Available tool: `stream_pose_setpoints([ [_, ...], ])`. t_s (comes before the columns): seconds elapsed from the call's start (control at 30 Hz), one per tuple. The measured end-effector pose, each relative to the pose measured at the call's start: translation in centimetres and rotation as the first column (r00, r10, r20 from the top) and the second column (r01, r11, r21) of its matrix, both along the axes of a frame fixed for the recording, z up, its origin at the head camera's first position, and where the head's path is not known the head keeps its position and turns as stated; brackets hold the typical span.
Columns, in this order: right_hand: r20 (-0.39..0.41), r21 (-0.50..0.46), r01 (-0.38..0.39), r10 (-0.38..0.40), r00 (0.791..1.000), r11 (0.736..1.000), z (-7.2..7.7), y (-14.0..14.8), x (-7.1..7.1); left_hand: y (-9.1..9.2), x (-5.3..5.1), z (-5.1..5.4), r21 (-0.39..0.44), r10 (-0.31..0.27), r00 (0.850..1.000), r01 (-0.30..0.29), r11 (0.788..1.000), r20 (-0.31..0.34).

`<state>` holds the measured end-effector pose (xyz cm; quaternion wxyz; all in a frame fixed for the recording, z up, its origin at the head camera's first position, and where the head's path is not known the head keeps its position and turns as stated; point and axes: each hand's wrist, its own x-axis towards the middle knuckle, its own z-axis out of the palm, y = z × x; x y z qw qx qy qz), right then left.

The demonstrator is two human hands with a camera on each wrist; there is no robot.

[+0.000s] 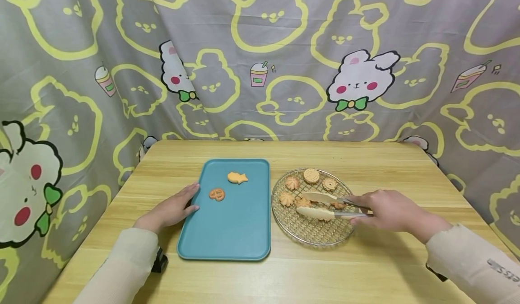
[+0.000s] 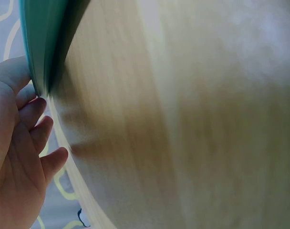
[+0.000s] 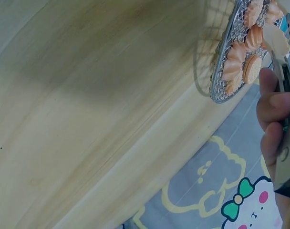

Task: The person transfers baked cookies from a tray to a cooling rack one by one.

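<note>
My right hand (image 1: 390, 211) holds metal tongs (image 1: 318, 213) with cream tips. The tips stand apart over the round wire rack (image 1: 314, 236), with a cookie (image 1: 303, 203) showing between them; whether they touch it I cannot tell. Around them on the rack lie flower-shaped cookies (image 1: 286, 199), a round cookie (image 1: 311, 175) and a ring-shaped one (image 1: 329, 184). My left hand (image 1: 172, 208) rests at the left edge of the blue tray (image 1: 227, 231), fingers fairly straight. On that tray are a pretzel-shaped cookie (image 1: 217, 194) and a fish-shaped cracker (image 1: 237, 177).
Tray and rack stand side by side on a wooden table (image 1: 300, 277), a narrow gap between them. A patterned curtain (image 1: 284, 37) hangs behind the table and along its sides.
</note>
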<state>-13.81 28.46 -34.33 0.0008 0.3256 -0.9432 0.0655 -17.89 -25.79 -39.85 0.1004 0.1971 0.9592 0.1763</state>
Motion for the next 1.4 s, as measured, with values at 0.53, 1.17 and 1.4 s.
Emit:
stream_pose_setpoints([
  [0.53, 0.006, -0.009, 0.002, -0.002, 1.0, 1.0, -0.1, -0.1, -0.2, 0.0, 0.0, 0.1, -0.006, -0.001, 1.0, 0.001, 1.0, 0.002],
  [1.17, -0.051, -0.003, 0.061, -0.061, 0.997, 0.998, -0.5, -1.9, -0.4, -0.1, -0.1, -0.2, -0.004, 0.002, 1.0, -0.002, 1.0, 0.012],
  [1.4, -0.036, -0.016, 0.065, -0.066, 0.997, 0.998, -1.2, -3.3, -1.1, -0.1, -0.1, -0.1, -0.007, 0.002, 1.0, -0.002, 1.0, 0.007],
])
